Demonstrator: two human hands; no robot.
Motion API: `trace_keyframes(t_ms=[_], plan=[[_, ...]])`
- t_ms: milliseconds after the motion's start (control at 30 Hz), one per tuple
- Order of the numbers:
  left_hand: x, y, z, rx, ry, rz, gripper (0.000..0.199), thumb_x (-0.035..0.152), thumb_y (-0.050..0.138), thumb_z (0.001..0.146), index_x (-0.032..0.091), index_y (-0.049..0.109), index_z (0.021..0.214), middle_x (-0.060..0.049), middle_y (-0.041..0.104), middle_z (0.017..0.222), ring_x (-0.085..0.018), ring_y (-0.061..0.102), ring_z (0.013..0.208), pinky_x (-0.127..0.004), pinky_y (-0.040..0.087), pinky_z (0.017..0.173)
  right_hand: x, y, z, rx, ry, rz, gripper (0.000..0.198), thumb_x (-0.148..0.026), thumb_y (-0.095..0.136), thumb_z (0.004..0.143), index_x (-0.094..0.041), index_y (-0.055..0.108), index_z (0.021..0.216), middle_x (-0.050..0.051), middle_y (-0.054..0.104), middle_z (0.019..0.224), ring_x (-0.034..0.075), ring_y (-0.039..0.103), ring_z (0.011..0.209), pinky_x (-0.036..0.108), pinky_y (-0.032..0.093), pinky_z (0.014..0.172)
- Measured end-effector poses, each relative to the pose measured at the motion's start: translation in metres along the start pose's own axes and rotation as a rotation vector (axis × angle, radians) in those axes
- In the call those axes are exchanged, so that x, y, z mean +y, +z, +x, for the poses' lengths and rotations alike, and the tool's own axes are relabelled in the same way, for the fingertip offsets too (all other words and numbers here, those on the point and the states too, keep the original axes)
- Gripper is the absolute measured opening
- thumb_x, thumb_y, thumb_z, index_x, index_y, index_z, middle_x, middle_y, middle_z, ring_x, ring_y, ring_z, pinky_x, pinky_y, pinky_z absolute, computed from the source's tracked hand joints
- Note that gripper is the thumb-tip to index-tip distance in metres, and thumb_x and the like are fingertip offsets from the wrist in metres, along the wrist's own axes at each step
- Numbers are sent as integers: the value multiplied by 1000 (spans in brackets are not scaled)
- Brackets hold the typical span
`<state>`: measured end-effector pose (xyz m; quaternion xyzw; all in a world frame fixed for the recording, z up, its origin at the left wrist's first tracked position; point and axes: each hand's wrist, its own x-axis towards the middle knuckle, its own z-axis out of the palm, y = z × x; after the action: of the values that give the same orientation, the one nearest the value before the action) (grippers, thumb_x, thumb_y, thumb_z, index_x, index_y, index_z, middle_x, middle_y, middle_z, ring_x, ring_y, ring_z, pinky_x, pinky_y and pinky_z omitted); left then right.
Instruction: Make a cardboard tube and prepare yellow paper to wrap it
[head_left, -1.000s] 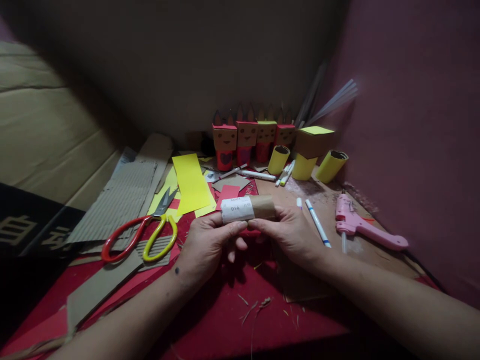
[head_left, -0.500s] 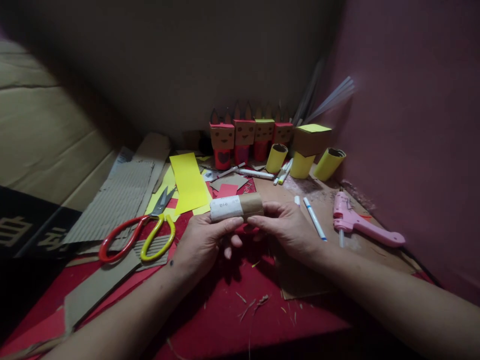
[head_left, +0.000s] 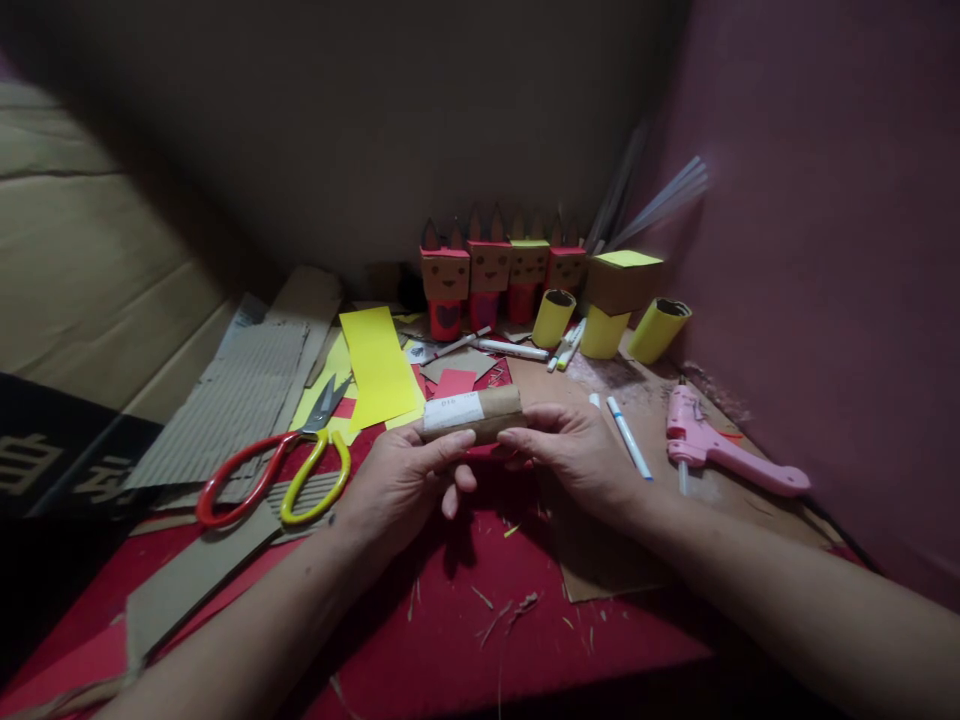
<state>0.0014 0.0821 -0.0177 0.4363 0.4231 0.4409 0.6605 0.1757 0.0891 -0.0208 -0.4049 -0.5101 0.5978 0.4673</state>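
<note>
A short brown cardboard tube (head_left: 496, 404) with a white printed label lies level between both my hands, above the red tabletop (head_left: 480, 590). My left hand (head_left: 420, 462) grips its left end, thumb along the near side. The right end is pinched between the thumb and fingers of my right hand (head_left: 574, 450). Just beyond the tube lie a small red paper piece (head_left: 455, 382) and a grey card piece (head_left: 459, 364). A strip of yellow paper (head_left: 377, 365) is left of them. To my left hand's left rest scissors (head_left: 300, 455) with one red and one yellow handle.
Several box-headed figures (head_left: 491, 268) with drawn faces stand at the back. Yellow-wrapped tubes (head_left: 658, 330) are right of them, one topped by a cardboard box (head_left: 624, 284). A pink glue gun (head_left: 731, 445) and a blue-ended marker (head_left: 628, 437) lie right. Corrugated cardboard (head_left: 225, 400) is stacked left.
The tube has rolled slightly in my fingers, so its label faces more upward and away, with more brown showing on the near side. Both hands keep their hold.
</note>
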Motion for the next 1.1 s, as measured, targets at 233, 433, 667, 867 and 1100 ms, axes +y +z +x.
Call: trace_keyframes(t_ms=[233, 433, 667, 867, 1100], plan=[[1, -3, 1, 38, -7, 27, 36, 26, 69, 75, 8, 64, 106, 0, 61, 47, -7, 47, 32, -14, 36, 32, 2, -2, 2, 15, -7, 46, 10, -24, 73, 68, -19, 73, 77, 0, 69, 64, 10, 60, 56, 24, 49, 56], [-1, -2, 1, 50, 10, 33, 37, 27, 69, 75, 8, 64, 107, 0, 61, 46, -7, 47, 32, -15, 37, 32, -1, -1, 1, 23, -10, 52, 10, -23, 72, 68, -18, 72, 77, 0, 68, 64, 10, 61, 55, 24, 50, 54], [-1, -1, -1, 1, 17, 7, 39, 23, 69, 75, 9, 63, 110, -1, 63, 50, -7, 49, 34, -14, 39, 34, -1, 0, 2, 35, -26, 73, 12, -21, 70, 70, -18, 72, 82, 0, 70, 68, 10, 63, 57, 23, 49, 57], [-3, 2, -3, 12, 51, 31, 31, 22, 68, 76, 10, 65, 105, -3, 66, 54, -8, 53, 37, -15, 41, 38, -6, 1, -1, 57, 16, 72, 12, -22, 70, 72, -16, 71, 83, 1, 70, 64, 11, 63, 56, 24, 49, 58], [-4, 2, -5, 54, 102, 29, 25, 20, 68, 74, 11, 68, 98, -6, 71, 69, -11, 62, 53, -20, 50, 53, -4, 4, -5, -47, 27, 168, 23, -18, 73, 69, -19, 71, 92, 2, 72, 78, 12, 66, 65, 24, 51, 63]])
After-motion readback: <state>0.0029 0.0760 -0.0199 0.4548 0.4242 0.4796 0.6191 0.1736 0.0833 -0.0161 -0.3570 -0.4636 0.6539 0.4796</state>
